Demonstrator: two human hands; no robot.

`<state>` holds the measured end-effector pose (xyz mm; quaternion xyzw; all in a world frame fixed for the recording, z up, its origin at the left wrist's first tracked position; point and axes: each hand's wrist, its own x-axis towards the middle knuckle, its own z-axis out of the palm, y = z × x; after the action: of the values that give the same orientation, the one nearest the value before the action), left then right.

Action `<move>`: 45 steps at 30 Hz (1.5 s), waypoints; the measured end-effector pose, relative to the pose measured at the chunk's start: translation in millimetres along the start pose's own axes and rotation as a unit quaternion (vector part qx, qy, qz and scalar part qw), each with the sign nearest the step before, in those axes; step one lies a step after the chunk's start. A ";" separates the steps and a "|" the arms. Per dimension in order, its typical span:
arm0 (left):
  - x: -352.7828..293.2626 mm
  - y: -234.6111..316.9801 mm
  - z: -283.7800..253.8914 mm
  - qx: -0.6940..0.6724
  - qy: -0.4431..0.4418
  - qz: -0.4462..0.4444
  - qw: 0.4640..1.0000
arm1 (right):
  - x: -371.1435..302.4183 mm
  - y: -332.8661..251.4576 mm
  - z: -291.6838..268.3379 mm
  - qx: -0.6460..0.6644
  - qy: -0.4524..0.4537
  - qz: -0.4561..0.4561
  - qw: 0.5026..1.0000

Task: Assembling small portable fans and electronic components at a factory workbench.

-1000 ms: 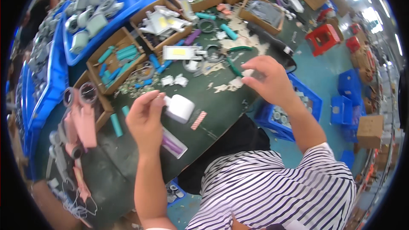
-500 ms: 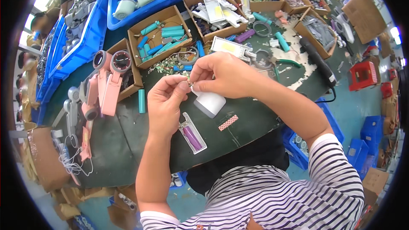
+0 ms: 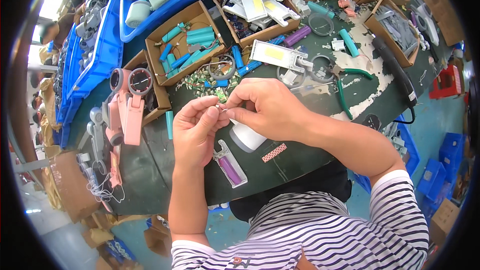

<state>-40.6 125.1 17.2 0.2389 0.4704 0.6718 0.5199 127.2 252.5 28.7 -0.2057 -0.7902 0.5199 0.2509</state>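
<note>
My left hand point(image 3: 197, 125) and my right hand point(image 3: 267, 110) meet over the table, thumbs and forefingers pinched at each other's tips. Between them shows a tiny pale part with what looks like a thin wire; its kind is too small to make out. Under my right hand lies a white rounded housing point(image 3: 248, 139) with a grey rim, partly covered by the fingers. Nearer me is a white handle shell point(image 3: 242, 176) with a purple battery cell point(image 3: 229, 170) in it. Just beyond my fingertips spreads a heap of small green circuit boards point(image 3: 202, 82).
Pink handheld fans point(image 3: 132, 120) stand at the left. Cardboard boxes hold teal cells point(image 3: 200, 37) and white shells point(image 3: 255, 5). Green-handled pliers point(image 3: 342, 95) and a black corded tool point(image 3: 395, 70) lie to the right. A pink-and-white strip point(image 3: 274, 153) is near the front edge.
The whole view has shifted slightly, so the table's things appear displaced. Both hands stay pinched together, with the fingertips a little rearranged and a thin wire now showing between them.
</note>
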 end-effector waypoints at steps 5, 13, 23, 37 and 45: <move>0.3 0.9 0.5 -0.019 0.000 -0.008 1.000 | 1.3 -2.8 -0.9 0.052 -0.010 0.047 0.997; -1.2 -3.4 -4.7 -0.034 -0.004 -0.010 0.999 | 2.8 -5.4 -0.7 0.071 -0.006 0.079 0.994; -3.7 1.2 -7.5 0.045 -0.044 0.045 0.997 | -1.9 -8.6 -0.1 0.026 0.019 0.018 0.999; -2.1 1.3 -1.6 -0.064 -0.027 -0.002 0.998 | -3.8 -1.9 4.5 0.011 0.054 -0.036 0.998; -1.7 -2.2 -6.1 -0.041 -0.055 0.028 0.997 | -4.9 -1.0 6.0 0.000 0.067 -0.066 0.996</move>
<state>-44.0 121.1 12.8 0.2676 0.4063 0.6906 0.5352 127.4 245.0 26.7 -0.1877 -0.7831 0.4877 0.3371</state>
